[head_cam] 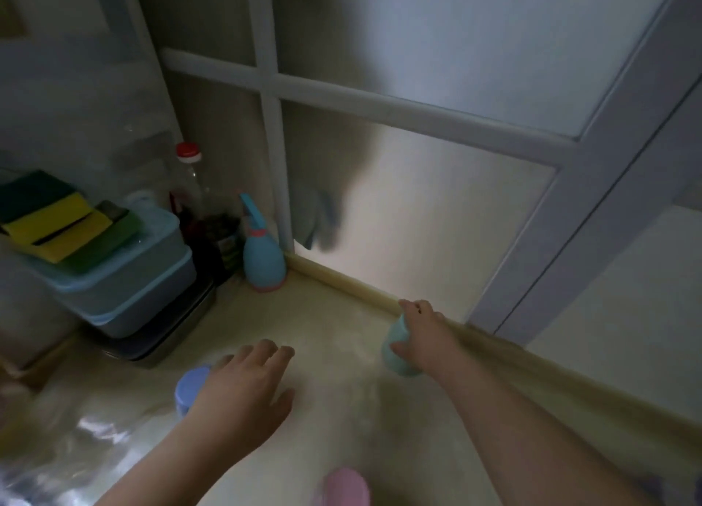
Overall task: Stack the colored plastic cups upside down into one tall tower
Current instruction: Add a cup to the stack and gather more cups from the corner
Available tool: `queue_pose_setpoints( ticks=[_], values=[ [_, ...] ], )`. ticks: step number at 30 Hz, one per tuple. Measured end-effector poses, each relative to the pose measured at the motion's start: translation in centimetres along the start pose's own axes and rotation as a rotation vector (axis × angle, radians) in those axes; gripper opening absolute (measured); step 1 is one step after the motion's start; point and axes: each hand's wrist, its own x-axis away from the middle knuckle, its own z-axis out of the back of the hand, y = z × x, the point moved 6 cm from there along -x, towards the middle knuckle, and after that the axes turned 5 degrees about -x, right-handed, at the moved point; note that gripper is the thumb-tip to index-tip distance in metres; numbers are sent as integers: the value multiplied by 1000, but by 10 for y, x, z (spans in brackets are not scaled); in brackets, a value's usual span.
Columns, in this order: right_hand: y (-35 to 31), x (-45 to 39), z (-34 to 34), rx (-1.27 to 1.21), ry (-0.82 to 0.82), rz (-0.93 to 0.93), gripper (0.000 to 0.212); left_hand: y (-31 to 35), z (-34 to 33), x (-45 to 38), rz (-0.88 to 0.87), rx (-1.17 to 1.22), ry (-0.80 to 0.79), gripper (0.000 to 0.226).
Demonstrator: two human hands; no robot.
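The right hand (421, 334) has its grip clenched around a teal cup (397, 348); the left (243, 391), released, hovers beside a blue cup (190, 389). Light, slick, crushable plastic: hold the sides gently.

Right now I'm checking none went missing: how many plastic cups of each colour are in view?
Teal plastic cup, gripped by the right hand: 1
Blue-violet plastic cup, beside the left hand: 1
Pink plastic cup: 1
Total: 3

No text, brand or number can be read; the label on the clear red-capped plastic bottle (193, 201) is blurred.
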Motion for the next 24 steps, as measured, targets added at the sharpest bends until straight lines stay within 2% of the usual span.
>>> queue_pose_setpoints(
  ticks=[4, 8, 12, 16, 19, 24],
  values=[
    [-4, -7, -9, 8, -6, -31, 53, -14, -13, -6, -24, -20, 12, 44],
    [-39, -2, 3, 36, -16, 89, 53, -22, -21, -7, -18, -45, -52, 48],
    [-100, 15, 5, 37, -49, 288, 58, -41, -20, 1, 66, -31, -150, 49],
    [-152, 31, -12, 52, -136, 441, 62, -74, -30, 14, 274, 68, -279, 61],
    [-170, 37, -25, 100, -177, 481, 62, -89, -46, 25, 349, 135, -383, 70],
    [-166, 43, -34, 115, -207, 480, 63, -92, -63, 29, 365, 137, -453, 59]
  ],
)
